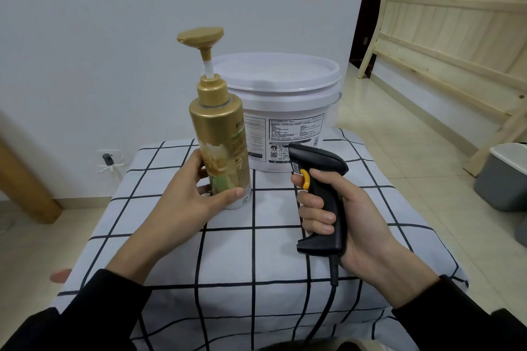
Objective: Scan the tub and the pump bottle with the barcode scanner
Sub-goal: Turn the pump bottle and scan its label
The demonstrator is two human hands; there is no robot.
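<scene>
The bottle point(221, 134) stands upright on the checked counter point(285, 251), just in front and to the left of the tub point(285, 111), its gold pump head raised and turned away. The left hand point(188, 194) cups its lower body, thumb across the front near the base and fingers point(196, 164) wrapped round the far side, clamped on it, most likely to steady it or turn it so the barcode comes round to the reader. No code shows on the bottle's near face, so a turn looks needed. The tub sits behind, lid on, its printed label with codes facing the person, already well placed for a read.

The right hand point(336, 208) holds the scanner point(319, 179) by its pistol grip, fingers closed tight around the handle and the index finger resting on the yellow trigger. The nose points forward and to the left, toward the tub's label, close to it. Its cable point(325, 308) trails down toward the person. Both forearms reach in from below in dark sleeves, wrists fairly level.
</scene>
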